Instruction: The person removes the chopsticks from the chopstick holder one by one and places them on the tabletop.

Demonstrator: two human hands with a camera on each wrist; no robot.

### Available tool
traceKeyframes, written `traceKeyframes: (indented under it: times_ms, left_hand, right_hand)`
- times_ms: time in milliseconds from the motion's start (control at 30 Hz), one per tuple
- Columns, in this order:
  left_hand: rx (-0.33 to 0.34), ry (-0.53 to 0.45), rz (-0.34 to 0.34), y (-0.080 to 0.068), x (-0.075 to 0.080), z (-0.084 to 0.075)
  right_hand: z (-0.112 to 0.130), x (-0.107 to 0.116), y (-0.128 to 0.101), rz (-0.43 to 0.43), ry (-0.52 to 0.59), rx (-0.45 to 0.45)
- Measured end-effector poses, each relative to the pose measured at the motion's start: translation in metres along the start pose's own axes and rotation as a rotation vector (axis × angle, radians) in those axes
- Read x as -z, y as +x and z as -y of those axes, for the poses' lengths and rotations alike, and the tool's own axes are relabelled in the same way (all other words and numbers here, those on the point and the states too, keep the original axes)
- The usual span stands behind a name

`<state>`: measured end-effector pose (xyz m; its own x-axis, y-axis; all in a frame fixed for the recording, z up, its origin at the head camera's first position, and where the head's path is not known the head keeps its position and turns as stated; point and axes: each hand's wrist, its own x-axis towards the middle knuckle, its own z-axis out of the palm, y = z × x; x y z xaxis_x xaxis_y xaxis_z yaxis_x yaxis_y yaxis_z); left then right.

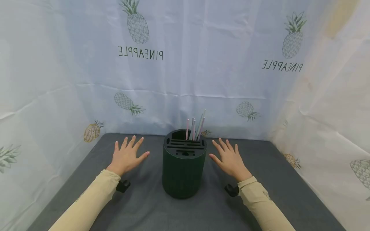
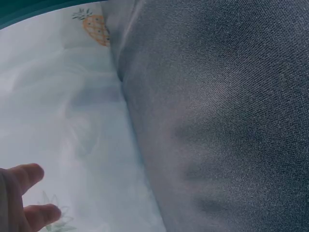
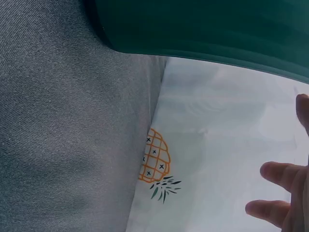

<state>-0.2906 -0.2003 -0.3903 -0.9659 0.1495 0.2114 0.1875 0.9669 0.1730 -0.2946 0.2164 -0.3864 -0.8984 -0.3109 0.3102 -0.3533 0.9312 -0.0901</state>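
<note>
The left hand (image 1: 126, 156) lies flat with its fingers spread and straight, palm down on the grey cloth of the bench (image 1: 144, 208), holding nothing. The right hand (image 1: 229, 158) mirrors it on the other side, fingers likewise splayed and relaxed, empty. Both wrists come out of pale beige sleeves (image 1: 86, 202), and a small black camera mount (image 1: 123, 185) sits under each wrist.

Between the two hands, close to each thumb but touching neither, stands a dark green round holder (image 1: 183, 166), upright on the bench. Its top is a slotted plate with several long narrow openings. At the back of that top, a few thin pastel straws (image 1: 196, 126) in pink, grey and pale green stick up, leaning slightly to the right.

In the left wrist view only two fingertips (image 2: 29, 176) show at the lower left edge, over the seam where grey cloth meets white sheet. In the right wrist view fingertips (image 3: 277, 174) show at the right edge, with the holder's green wall across the top.

Behind and to both sides hangs a white backdrop sheet (image 1: 202, 57) printed with pineapples and mirrored "PINEAPPLE" lettering.
</note>
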Motion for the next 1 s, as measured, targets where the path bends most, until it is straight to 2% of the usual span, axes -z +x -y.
traceKeyframes:
  times_ms: [133, 267, 367, 433, 567, 700, 833, 1000]
  left_hand:
    - [-0.012, -0.014, 0.047, -0.002, 0.000, 0.000]
    - [-0.005, -0.067, 0.151, -0.003, -0.002, 0.000]
    - [0.011, -0.101, 0.223, -0.004, -0.003, 0.000]
    - [0.013, -0.114, 0.241, -0.005, -0.003, 0.000]
    - [0.000, -0.128, 0.242, -0.005, -0.002, 0.000]
    - [-0.016, -0.174, 0.232, -0.003, 0.006, 0.000]
    - [-0.031, -0.243, 0.222, 0.003, 0.023, -0.004]
    - [-0.085, -0.342, 0.170, 0.012, 0.052, -0.017]
  right_hand:
    - [0.000, 0.001, -0.002, 0.008, -0.025, 0.012]
    - [0.000, 0.001, -0.003, 0.050, -0.060, 0.017]
    - [0.000, 0.000, -0.003, 0.103, -0.042, -0.010]
    - [0.000, 0.000, -0.003, 0.124, -0.012, -0.028]
    - [-0.001, 0.002, -0.002, 0.145, 0.040, -0.050]
    - [0.000, 0.009, 0.001, 0.140, 0.099, -0.056]
    - [0.000, 0.026, 0.008, 0.097, 0.198, -0.031]
    - [0.004, 0.060, 0.021, -0.016, 0.392, 0.019]
